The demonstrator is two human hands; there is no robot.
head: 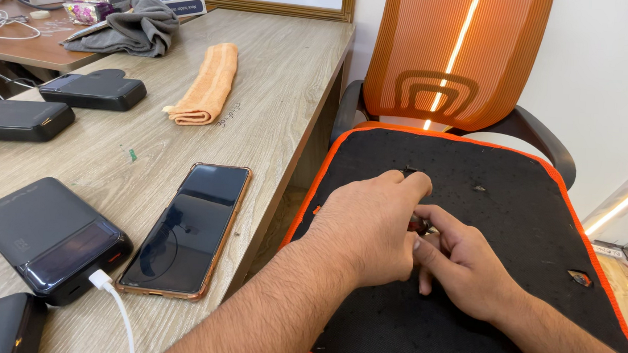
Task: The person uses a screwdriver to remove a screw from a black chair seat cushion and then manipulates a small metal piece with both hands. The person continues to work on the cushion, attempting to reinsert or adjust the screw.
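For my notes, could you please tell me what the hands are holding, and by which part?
Both hands pinch a small dark object between them above the chair seat; it is mostly hidden, so the part cannot be told.

Left hand (369,227) curled, touching right hand (461,262), both low

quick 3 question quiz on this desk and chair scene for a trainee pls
1. True or false: both hands are over the chair seat.
2. What lies nearest the desk edge? A) smartphone B) orange towel C) grey cloth
3. What is plugged into the nearest power bank?

Key:
1. True; left hand and right hand meet around a small, mostly hidden object.
2. A
3. A white cable.
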